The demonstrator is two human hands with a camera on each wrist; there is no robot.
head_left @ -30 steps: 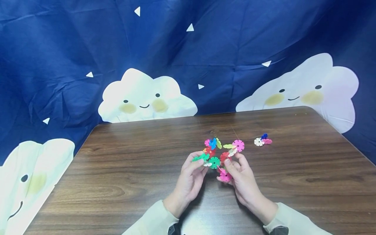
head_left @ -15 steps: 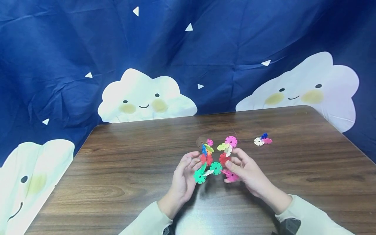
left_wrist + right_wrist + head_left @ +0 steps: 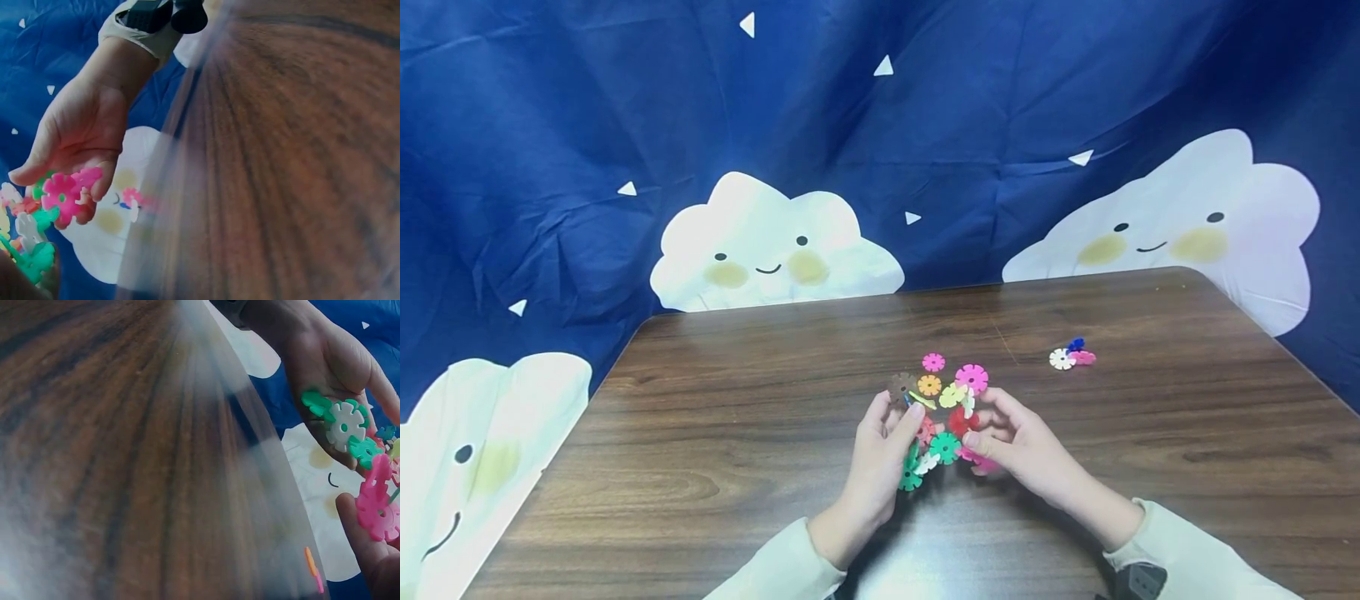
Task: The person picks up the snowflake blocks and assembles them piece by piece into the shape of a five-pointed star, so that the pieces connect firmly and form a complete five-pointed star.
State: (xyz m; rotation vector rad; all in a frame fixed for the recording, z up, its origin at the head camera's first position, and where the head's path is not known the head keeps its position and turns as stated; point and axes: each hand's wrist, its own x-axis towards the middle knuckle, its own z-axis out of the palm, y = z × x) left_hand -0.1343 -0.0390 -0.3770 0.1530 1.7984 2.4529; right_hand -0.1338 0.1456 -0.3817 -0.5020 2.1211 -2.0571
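Note:
A chain of interlocking notched plastic discs hangs between both hands above the table in the head view. It includes a brown disc (image 3: 902, 387), an orange disc (image 3: 929, 385), a green disc (image 3: 945, 448) and a bright pink disc (image 3: 972, 378). My left hand (image 3: 874, 462) curls round the left side, its thumb near the yellow and salmon-red discs (image 3: 925, 431). With thumb and fingers, my right hand (image 3: 1028, 440) holds the right side by a red disc (image 3: 962, 421). In the right wrist view, a white disc (image 3: 345, 427) lies before the left palm. Some joints are hidden by fingers.
A separate small cluster with a white disc (image 3: 1062, 359), a blue disc (image 3: 1077, 344) and a pink disc lies on the wooden table (image 3: 737, 417), right of the hands. Behind the table hangs a blue cloth (image 3: 955, 108) printed with white clouds.
My left hand lets go of the green discs, opens, then takes hold higher along the chain. The chain's left side drops and turns. My right hand keeps its hold, shifting slightly.

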